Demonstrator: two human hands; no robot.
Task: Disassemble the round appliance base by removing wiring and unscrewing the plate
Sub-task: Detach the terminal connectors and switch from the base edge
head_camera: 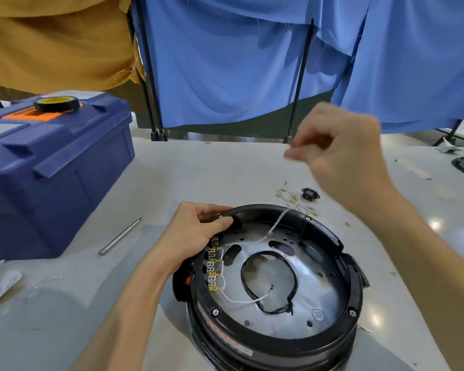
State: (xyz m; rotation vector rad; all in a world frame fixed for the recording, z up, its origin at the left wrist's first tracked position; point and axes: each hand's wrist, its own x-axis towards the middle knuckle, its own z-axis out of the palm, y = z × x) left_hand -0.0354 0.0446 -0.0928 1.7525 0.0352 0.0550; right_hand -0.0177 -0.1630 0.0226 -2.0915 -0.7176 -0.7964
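Black base w/ silver plate, white wire; blue toolbox, blue curtain.

on the bench right before us sits the round base, its plate lying inside. to our left stands a toolbox with a tape roll on top; a metal rod lies between toolbox and base. behind the base lie loose wires, a small socket just right of them.
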